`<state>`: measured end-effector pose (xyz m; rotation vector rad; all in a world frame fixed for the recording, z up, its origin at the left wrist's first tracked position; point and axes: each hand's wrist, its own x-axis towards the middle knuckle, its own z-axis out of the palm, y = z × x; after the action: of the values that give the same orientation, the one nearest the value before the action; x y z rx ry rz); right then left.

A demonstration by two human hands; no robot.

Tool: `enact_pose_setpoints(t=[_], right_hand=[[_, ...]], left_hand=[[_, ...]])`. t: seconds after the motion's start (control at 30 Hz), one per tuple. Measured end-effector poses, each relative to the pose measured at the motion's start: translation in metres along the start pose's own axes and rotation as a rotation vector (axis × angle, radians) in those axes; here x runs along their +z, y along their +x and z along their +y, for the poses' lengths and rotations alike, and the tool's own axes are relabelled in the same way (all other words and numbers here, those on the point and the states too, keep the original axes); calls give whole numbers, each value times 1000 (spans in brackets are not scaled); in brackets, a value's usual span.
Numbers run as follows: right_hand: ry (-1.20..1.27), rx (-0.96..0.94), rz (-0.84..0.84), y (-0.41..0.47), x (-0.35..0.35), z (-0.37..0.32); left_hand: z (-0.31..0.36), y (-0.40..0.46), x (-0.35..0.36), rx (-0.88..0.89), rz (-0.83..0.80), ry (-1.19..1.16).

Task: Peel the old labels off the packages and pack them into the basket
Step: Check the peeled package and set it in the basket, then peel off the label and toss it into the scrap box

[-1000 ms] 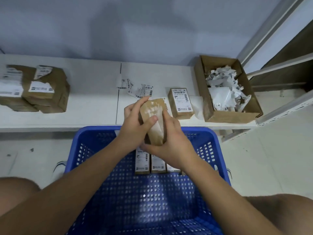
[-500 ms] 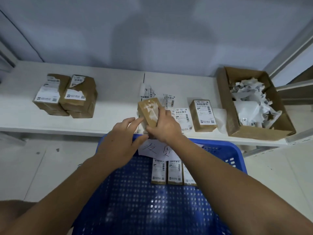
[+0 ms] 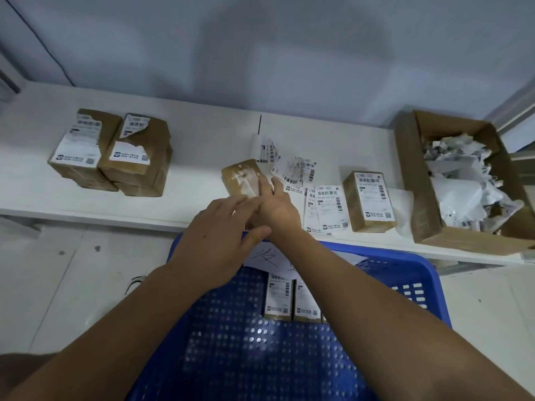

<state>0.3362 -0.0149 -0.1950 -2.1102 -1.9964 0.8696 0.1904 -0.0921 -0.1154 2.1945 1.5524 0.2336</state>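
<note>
The peeled package (image 3: 241, 178), brown with pale glue streaks where its label was, lies on the white tabletop (image 3: 202, 134) near its front edge, just beyond the far rim of the blue basket (image 3: 405, 273). Its long axis runs away from the person and leans a little to the left. It lies straight ahead of both hands, and the right hand (image 3: 275, 208) is the nearer: its straight fingers reach onto the package's right side, though whether the thumb curls under the near end is hidden behind the left hand (image 3: 215, 235). The left hand hovers just short of the package with relaxed, spread fingers, holding nothing. So the coming move, as I judge it, is a short pull toward the body and down into the basket, where 2 labelled packages (image 3: 292, 296) stand against the far wall. Right of the hands lie loose labels (image 3: 324, 209) and 1 labelled package (image 3: 369, 201), then a cardboard box (image 3: 422, 180) of peeled scraps. Well apart to the left sits a stack of torn-label packages (image 3: 113, 154).
</note>
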Motion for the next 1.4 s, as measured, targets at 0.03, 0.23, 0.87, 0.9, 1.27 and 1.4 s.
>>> enact_pose_setpoints(t=[0.03,0.23,0.87,0.9,1.27,1.4], right_hand=[[9,-22,19,-7,-4,9],[-12,-121,324,-7,-35,78],[196,-79,578,34,-84,103],[189,-106,573,20,-90,105],[276,-306,283,-201,-88,115],[547,-103,203,-214,-86,115]], left_hand=[[1,2,3,13,-6,-6],[4,9,32,37,-53,2],[22,32,57,17,-118,-37],[24,30,52,18,-97,-51],[85,-13,22,134,-157,-260],[97,-29,35,88,-298,-432]])
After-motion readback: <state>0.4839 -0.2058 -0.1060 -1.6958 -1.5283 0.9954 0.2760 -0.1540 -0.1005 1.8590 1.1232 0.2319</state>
